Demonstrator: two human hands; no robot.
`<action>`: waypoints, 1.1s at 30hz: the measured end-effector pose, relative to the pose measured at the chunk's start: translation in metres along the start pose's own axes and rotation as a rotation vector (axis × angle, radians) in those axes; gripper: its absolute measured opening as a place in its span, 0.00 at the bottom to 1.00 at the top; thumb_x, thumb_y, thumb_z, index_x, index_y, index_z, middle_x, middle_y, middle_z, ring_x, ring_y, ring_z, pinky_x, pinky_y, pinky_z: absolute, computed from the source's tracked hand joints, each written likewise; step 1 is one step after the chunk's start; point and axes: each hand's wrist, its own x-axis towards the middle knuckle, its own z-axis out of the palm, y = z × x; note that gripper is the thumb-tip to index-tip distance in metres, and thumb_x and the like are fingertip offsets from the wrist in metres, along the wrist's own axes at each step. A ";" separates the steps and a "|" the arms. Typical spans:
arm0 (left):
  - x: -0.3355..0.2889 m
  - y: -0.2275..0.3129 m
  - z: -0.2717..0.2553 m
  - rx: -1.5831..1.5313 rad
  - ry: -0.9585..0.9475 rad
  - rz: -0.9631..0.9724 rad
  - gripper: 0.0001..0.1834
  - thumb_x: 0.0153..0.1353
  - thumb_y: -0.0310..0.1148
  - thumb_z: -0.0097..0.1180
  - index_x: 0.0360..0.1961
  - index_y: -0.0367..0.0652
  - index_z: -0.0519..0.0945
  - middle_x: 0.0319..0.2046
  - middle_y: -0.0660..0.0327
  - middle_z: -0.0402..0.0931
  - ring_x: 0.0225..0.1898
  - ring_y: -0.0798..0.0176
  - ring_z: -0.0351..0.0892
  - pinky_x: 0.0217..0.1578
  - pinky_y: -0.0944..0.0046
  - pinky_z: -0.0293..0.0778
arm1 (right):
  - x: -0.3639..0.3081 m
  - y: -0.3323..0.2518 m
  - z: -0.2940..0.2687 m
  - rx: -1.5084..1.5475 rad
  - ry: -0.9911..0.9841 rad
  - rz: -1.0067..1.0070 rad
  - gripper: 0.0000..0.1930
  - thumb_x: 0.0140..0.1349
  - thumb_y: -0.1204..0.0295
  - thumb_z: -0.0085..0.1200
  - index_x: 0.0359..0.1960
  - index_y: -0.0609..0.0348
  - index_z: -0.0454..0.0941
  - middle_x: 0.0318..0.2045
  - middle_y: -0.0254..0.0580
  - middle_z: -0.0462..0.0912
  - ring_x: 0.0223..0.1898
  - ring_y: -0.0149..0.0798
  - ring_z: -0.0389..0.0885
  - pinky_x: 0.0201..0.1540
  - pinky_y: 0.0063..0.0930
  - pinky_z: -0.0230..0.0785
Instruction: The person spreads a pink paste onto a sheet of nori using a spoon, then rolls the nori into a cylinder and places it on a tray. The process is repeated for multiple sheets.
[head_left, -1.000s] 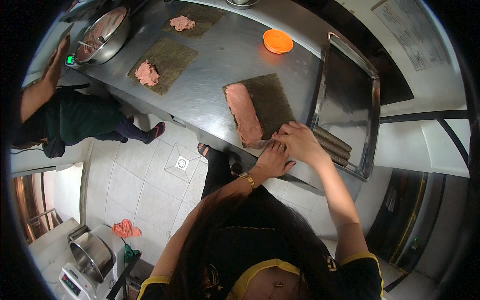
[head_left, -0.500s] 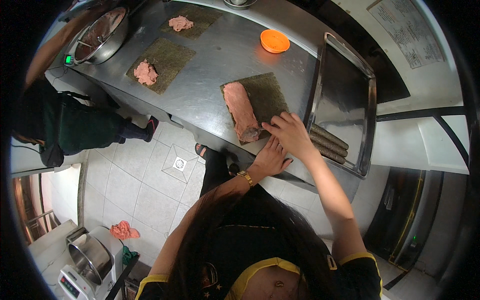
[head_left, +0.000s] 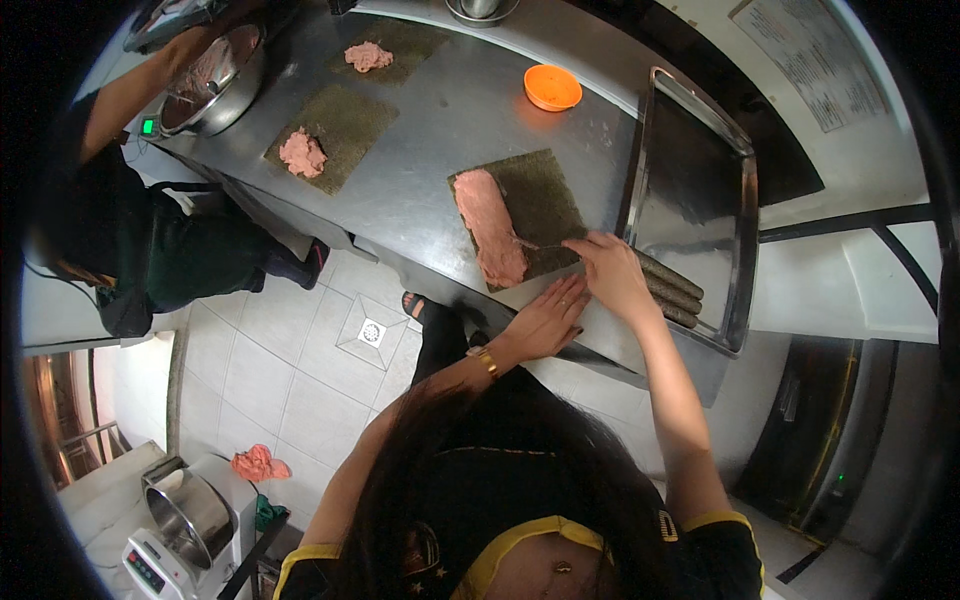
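Observation:
A dark green seaweed sheet (head_left: 545, 200) lies on the steel table in front of me. Along its left side runs a thick strip of pink meat paste (head_left: 487, 225). My right hand (head_left: 615, 272) pinches the handle of a spoon (head_left: 545, 246) at the sheet's right edge; the spoon's tip reaches the strip's right side. Stretched flat, my left hand (head_left: 545, 320) rests by the sheet's near corner, its fingers close to my right hand and holding nothing.
Several dark rolls (head_left: 675, 285) lie in a metal tray (head_left: 748, 250) at right. An orange bowl (head_left: 552, 88) stands farther back. Two more seaweed sheets with paste lumps (head_left: 303, 154) (head_left: 368, 57) lie left. A co-worker's arm (head_left: 140, 95) reaches over a steel mixing bowl (head_left: 235, 95).
My right hand has drawn the spoon to the right, off the strip's near end. The paste there now looks smoother. The co-worker's arm has shifted at the mixing bowl.

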 end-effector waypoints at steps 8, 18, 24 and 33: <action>-0.093 -0.008 -0.061 -0.278 0.015 -0.131 0.23 0.60 0.27 0.53 0.58 0.41 0.70 0.63 0.52 0.62 0.61 0.47 0.67 0.60 0.53 0.67 | 0.075 0.022 0.021 -0.047 -0.060 -0.021 0.22 0.53 0.82 0.47 0.49 0.51 0.83 0.39 0.47 0.80 0.45 0.52 0.78 0.51 0.43 0.70; -0.138 -0.016 -0.093 -0.287 0.398 -0.549 0.17 0.63 0.23 0.48 0.54 0.36 0.72 0.56 0.47 0.71 0.57 0.43 0.72 0.57 0.54 0.68 | 0.033 0.004 0.022 -0.249 -0.164 -0.165 0.17 0.56 0.77 0.47 0.44 0.48 0.84 0.43 0.42 0.79 0.52 0.44 0.75 0.56 0.43 0.65; -0.134 -0.025 -0.091 -0.373 0.468 -0.668 0.19 0.62 0.19 0.45 0.56 0.35 0.71 0.54 0.46 0.72 0.54 0.47 0.76 0.55 0.56 0.71 | 0.005 -0.003 0.002 -0.213 -0.251 -0.259 0.18 0.54 0.78 0.49 0.45 0.48 0.84 0.39 0.41 0.78 0.49 0.44 0.74 0.54 0.40 0.65; -0.091 -0.049 -0.102 -0.657 0.574 -0.768 0.18 0.72 0.30 0.41 0.59 0.34 0.68 0.55 0.51 0.76 0.55 0.59 0.77 0.56 0.61 0.70 | 0.075 -0.006 0.017 -0.158 -0.051 -0.124 0.19 0.53 0.79 0.49 0.45 0.48 0.84 0.39 0.42 0.79 0.49 0.44 0.75 0.53 0.39 0.65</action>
